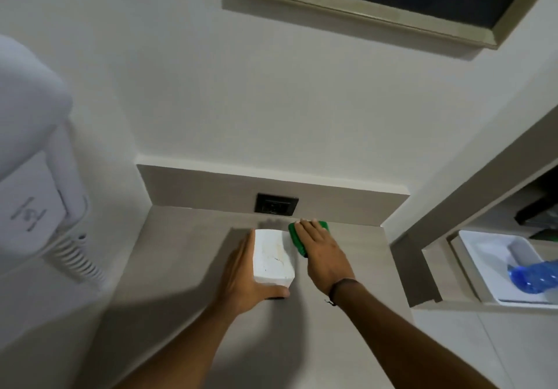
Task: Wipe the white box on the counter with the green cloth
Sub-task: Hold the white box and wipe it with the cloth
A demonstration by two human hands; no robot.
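A white box [271,256] with faint stains on its top stands on the grey counter [187,246]. My left hand [244,274] grips it from the left, thumb curled around its near end. Just right of the box lies the green cloth [297,237], folded, close to the back wall. My right hand [323,252] rests flat on top of the cloth and presses it against the counter beside the box. Most of the cloth is hidden under that hand.
A black wall socket [276,204] sits in the backsplash behind the box. A white wall-mounted appliance [33,159] hangs at the left. To the right a shelf holds a white tray [483,256] with a blue plastic bottle [534,274]. A framed picture [392,2] hangs above.
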